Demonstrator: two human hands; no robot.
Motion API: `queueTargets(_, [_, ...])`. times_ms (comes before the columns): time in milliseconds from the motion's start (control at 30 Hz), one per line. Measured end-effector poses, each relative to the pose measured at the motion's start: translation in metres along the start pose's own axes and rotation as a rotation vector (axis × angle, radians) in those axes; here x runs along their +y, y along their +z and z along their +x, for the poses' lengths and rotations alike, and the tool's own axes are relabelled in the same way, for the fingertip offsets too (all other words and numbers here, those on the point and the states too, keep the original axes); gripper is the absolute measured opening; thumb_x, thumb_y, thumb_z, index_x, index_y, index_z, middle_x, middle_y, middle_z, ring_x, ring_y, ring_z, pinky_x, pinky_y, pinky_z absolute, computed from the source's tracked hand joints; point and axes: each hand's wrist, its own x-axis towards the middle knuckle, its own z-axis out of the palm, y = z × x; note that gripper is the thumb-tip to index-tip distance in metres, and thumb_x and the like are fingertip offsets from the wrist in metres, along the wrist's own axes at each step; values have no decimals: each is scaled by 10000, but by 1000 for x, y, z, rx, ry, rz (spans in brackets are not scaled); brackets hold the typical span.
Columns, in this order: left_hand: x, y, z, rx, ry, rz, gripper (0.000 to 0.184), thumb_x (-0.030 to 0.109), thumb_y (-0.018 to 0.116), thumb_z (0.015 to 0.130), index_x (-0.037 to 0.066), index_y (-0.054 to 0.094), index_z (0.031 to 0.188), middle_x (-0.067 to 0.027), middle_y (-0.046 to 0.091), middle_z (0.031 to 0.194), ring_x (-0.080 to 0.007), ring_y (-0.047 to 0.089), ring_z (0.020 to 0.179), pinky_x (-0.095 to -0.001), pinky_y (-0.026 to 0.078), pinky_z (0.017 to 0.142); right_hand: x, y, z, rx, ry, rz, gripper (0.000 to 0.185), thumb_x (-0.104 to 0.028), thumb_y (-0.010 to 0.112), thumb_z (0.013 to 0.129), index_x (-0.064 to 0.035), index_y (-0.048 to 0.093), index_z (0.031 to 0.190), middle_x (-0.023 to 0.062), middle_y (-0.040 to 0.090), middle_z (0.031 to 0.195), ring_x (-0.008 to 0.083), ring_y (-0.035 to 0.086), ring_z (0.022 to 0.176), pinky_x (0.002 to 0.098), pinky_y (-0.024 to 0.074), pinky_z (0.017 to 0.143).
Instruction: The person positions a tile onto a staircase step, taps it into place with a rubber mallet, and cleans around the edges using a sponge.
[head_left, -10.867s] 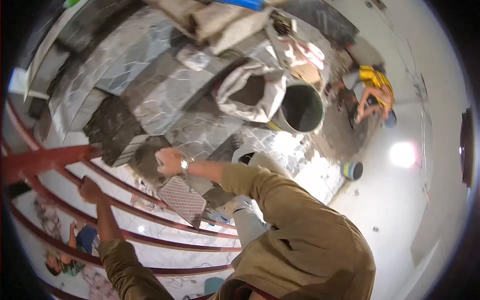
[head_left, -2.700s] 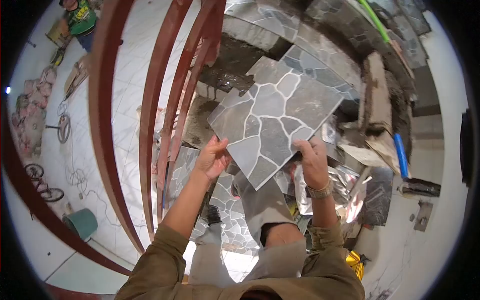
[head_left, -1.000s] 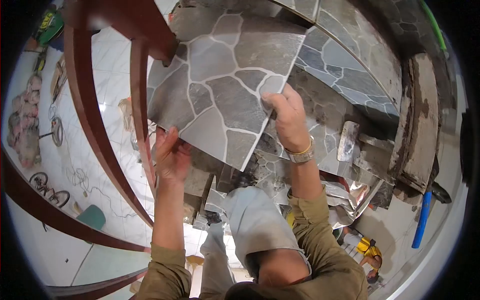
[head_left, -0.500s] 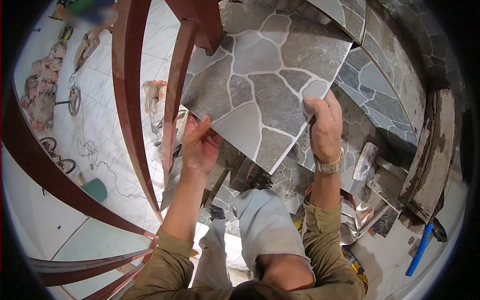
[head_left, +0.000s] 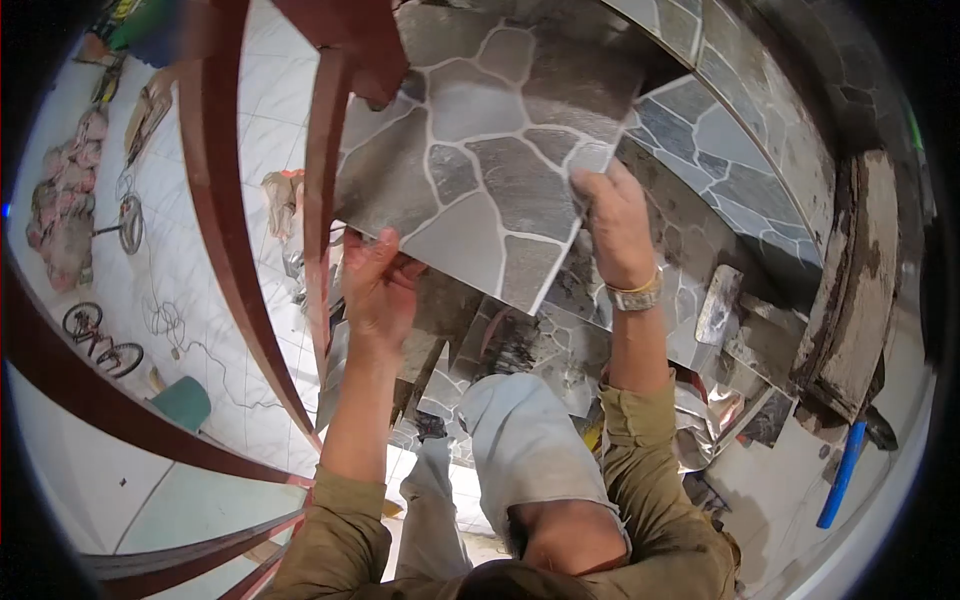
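A large stone-patterned tile (head_left: 465, 215), grey with pale joint lines, is held up in front of me by both hands. My left hand (head_left: 380, 285) grips its lower left edge, thumb on the face and fingers underneath. On the right edge my right hand (head_left: 615, 225) is closed, with the thumb on top and the other fingers behind. The tile's far edge lies close to a dark red metal post (head_left: 365, 50). Below the tile's near corner, a dark-bristled brush (head_left: 510, 340) is partly visible above my knee.
Curved red railing bars (head_left: 215, 180) rise on my left. Stone-patterned tiles (head_left: 730, 170) face a step at right. A flat trowel (head_left: 718, 303), a worn wooden beam (head_left: 850, 285) and a blue-handled hammer (head_left: 842, 475) are also at right. A bicycle (head_left: 100, 340) and green bucket (head_left: 183, 405) stand on the floor below.
The whole view has shifted, so tile, hands and surroundings sit further left and mostly higher. The tile is tilted slightly differently, and both hands keep their grip on it.
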Motion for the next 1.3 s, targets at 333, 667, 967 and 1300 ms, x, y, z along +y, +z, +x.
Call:
queueTargets(333, [-5,-8,6,6,48,180,439,4,597,927,116,460,1329,-66,640,1126,-186,685,930,-306,602,732,24,-5,5,249,-26,-475,371,-266,652,822,60,617,996,156,660,746,235,625,670,364,495,659])
queueTargets(667, [-11,-19,9,-50,54,212,512,0,597,925,120,399,1381,-97,618,1168,-204,679,947,-320,608,755,40,-3,11,349,-142,-602,344,-299,710,758,36,690,833,228,677,786,370,671,750,428,516,700])
queueTargets(967, [-17,-30,18,10,0,170,437,10,566,941,107,429,1345,-98,642,1102,-206,700,848,-304,629,704,50,-7,12,350,-63,-599,415,-323,772,743,21,715,968,176,713,829,281,694,766,367,529,734])
queueTargets(1300, [-10,-23,20,98,-95,244,361,59,571,968,90,438,1302,-80,634,993,-188,686,776,-303,640,659,50,-5,13,350,-166,-693,435,-323,776,721,20,712,979,179,714,840,298,698,795,367,533,747])
